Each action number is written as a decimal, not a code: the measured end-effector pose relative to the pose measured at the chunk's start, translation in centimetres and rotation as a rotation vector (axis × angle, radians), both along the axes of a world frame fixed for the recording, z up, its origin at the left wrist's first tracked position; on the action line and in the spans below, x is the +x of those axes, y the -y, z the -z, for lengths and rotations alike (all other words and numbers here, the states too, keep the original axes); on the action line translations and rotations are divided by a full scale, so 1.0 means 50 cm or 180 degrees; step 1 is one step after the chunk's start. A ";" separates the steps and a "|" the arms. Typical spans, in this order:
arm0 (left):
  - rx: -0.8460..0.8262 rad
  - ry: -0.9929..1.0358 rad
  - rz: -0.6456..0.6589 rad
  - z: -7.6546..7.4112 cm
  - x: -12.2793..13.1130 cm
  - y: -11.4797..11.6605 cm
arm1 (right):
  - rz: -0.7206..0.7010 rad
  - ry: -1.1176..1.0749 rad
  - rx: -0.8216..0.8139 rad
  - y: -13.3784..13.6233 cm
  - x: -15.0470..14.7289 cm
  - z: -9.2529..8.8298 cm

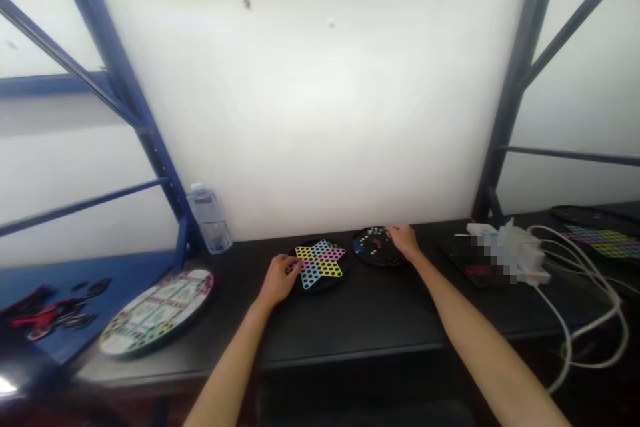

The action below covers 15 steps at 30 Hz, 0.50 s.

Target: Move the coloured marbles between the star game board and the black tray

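A star-shaped Chinese checkers board in yellow, pink and blue lies on a round black base on the dark bench. At its left side is my left hand, fingers bent and drawn together over the pink holes; whatever they hold is too small to make out. To the right sits a round black tray with small pieces of several colours scattered in it. My right hand reaches over the tray's right rim, fingertips closed together among the pieces. What is between them is hidden.
A round board with printed cards lies at the left. A clear plastic bottle stands by the blue rack post. On the right are a power strip with white cables and another coloured board. A white wall rises behind.
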<state>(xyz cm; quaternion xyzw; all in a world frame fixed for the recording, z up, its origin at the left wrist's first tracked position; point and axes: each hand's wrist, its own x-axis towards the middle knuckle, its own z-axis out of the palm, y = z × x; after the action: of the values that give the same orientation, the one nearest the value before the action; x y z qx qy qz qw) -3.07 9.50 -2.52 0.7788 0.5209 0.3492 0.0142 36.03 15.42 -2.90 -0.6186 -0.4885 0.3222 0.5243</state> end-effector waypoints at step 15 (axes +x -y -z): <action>-0.0001 0.0016 0.0033 0.004 -0.002 0.000 | -0.0332 0.3826 -0.0501 0.017 -0.065 0.005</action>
<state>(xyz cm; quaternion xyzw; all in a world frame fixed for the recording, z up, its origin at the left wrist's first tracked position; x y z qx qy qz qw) -3.15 9.50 -2.73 0.7807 0.5168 0.3510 0.0175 32.78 14.55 -3.17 -0.7043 -0.7034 -0.0230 0.0929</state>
